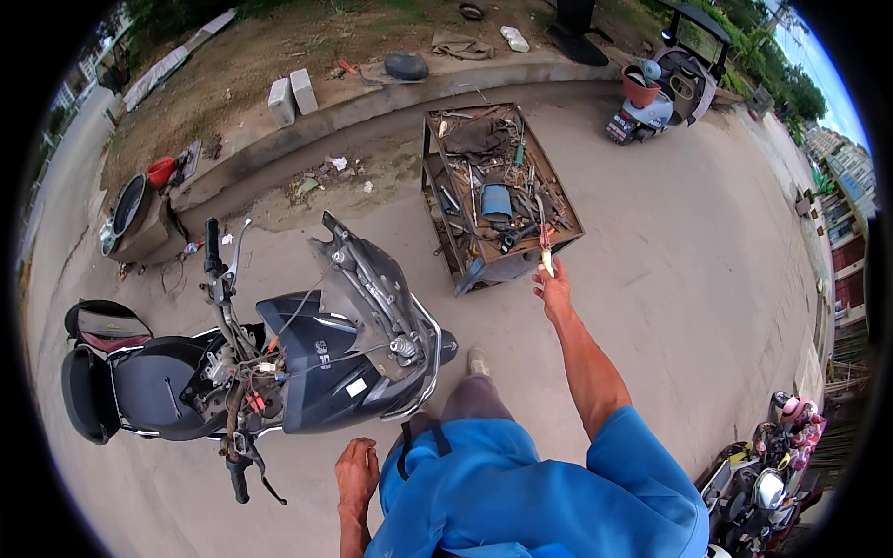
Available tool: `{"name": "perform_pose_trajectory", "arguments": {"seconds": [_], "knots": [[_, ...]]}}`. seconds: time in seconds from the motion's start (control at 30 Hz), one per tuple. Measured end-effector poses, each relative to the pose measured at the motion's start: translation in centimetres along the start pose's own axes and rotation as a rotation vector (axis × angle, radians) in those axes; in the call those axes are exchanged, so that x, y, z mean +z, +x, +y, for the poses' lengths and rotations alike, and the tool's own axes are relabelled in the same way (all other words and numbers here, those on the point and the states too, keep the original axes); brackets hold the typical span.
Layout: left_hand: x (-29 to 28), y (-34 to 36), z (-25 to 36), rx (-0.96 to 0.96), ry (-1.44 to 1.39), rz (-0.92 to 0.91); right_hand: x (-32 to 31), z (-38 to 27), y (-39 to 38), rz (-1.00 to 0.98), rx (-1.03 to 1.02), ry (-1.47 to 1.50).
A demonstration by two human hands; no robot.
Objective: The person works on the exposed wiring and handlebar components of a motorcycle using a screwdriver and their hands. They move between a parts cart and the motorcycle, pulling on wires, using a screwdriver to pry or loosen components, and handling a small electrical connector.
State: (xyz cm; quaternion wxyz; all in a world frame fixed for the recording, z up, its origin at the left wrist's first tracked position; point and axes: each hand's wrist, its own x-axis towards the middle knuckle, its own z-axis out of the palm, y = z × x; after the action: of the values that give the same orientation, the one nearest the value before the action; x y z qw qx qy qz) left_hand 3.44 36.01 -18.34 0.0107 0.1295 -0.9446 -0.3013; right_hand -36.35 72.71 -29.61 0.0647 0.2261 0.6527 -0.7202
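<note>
My right hand (554,290) reaches forward at the near right corner of a rusty metal tool cart (575,227), gripping a hand tool (548,251) with a pale and reddish handle; its exact kind is unclear. The cart holds wrenches, a blue container (497,203), dark cloth and loose tools. My left hand (358,470) hangs low beside my hip, fingers loosely bent with nothing visible in them. To my left is a dark scooter (316,372) with its front panels partly off and wiring exposed around the handlebar.
A low concrete kerb (372,98) with blocks (281,100) runs behind the cart. A basin (130,205) sits at the far left. A parked scooter (642,112) is at the back right; more two-wheelers (772,479) stand at the lower right.
</note>
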Motion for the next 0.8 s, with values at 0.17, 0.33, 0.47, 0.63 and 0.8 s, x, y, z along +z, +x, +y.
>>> {"name": "perform_pose_trajectory", "arguments": {"seconds": [0.17,0.33,0.47,0.63,0.8], "knots": [[5.0,0.3,1.0,-0.278,-0.035,0.079,-3.1,5.8,11.6,-0.024,-0.194,-0.479],[12.9,-6.3,0.9,-0.800,-0.160,0.014,-3.4,14.2,7.2,-0.418,0.042,-0.573],[19.7,-12.0,2.8,-0.953,-0.209,-0.160,-9.6,16.2,3.7,-0.460,0.388,-0.787],[25.9,-16.7,5.8,-1.070,-0.381,-0.175,-17.5,19.3,8.4,-0.519,0.455,-0.896],[28.5,-18.0,10.1,-1.131,-0.470,-0.075,-18.9,20.4,17.6,-0.536,0.243,-0.997]]}}
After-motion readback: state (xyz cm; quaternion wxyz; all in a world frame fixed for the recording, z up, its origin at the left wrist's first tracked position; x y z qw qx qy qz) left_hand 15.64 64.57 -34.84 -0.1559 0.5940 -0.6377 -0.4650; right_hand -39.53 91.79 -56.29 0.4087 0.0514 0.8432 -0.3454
